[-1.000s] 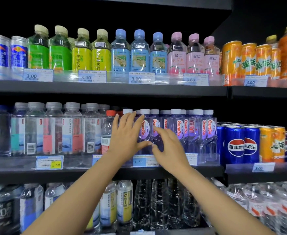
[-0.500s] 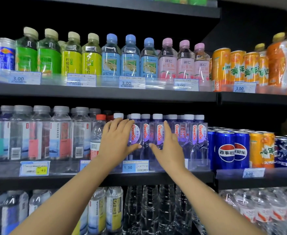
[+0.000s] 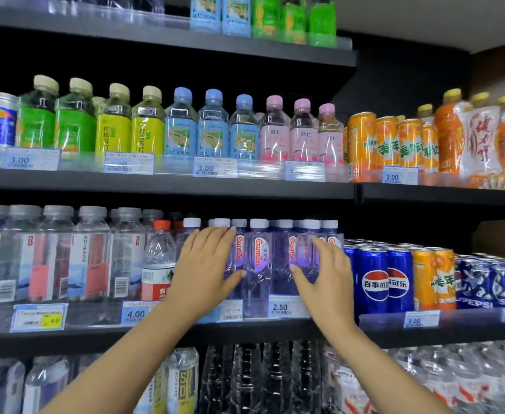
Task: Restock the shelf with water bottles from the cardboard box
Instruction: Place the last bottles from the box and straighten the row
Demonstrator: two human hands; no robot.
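Note:
A row of purple Ganten water bottles (image 3: 258, 258) with white caps stands on the middle shelf (image 3: 245, 330) behind a clear rail. My left hand (image 3: 205, 267) lies flat with straight fingers against the left end of the row. At the right end of the row my right hand (image 3: 324, 276) is held up with straight fingers, its thumb touching a bottle. Neither hand holds a bottle. The cardboard box is out of view.
Grey-capped clear bottles (image 3: 57, 252) and a red-capped bottle (image 3: 158, 264) stand left of the row, Pepsi cans (image 3: 376, 279) and orange cans (image 3: 433, 279) right of it. The upper shelf (image 3: 167, 183) holds green, blue and pink bottles. Below stand large clear water bottles (image 3: 260, 380).
Both hands have spread apart along the purple row, the right one moving towards the Pepsi cans. The view has tilted upward, showing more of the top shelves.

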